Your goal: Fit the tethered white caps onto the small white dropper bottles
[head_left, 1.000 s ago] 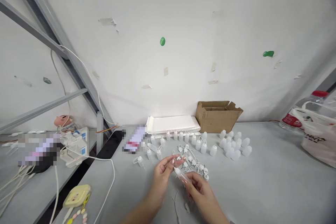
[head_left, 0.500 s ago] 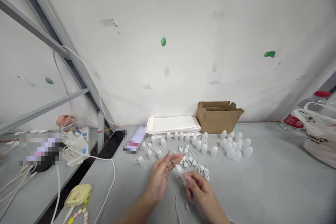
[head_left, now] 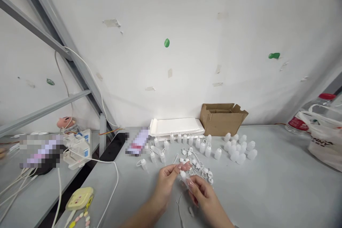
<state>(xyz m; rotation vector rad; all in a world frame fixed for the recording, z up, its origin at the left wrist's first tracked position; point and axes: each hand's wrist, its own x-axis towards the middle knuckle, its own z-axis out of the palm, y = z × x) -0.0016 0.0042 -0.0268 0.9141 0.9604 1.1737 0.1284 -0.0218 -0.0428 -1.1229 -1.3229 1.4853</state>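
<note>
Left hand (head_left: 165,181) has closed in at the cap (head_left: 182,174); half a second earlier, its fingers were spread beside it.

Head view (12 o'clock = away from the person; bearings taken from the held bottle (head_left: 185,180)):

- Right hand (head_left: 203,192): gripping the bottle between thumb and fingers. The bottle is raised in front of the person, tilted, cap end toward 11 o'clock.
- Left hand: thumb and fingers drawn together at the cap. Whether they grip it cannot be told.
- 1 to 2 o'clock, near: pile of loose caps (head_left: 197,165) with strap loops.
- 12 o'clock: upright capped bottles (head_left: 202,147) in a loose row; white envelopes (head_left: 177,127) stacked behind.
- Between 1 and 2 o'clock: open box (head_left: 223,124) against the wall.
- 2 o'clock: cluster of translucent containers (head_left: 239,148).
- 6 o'clock: loose strap (head_left: 180,212) on the table (head_left: 256,192).
- 10 o'clock: phone (head_left: 138,141), lying flat.
- 9 o'clock, well apart: yellow case (head_left: 79,198).
</note>
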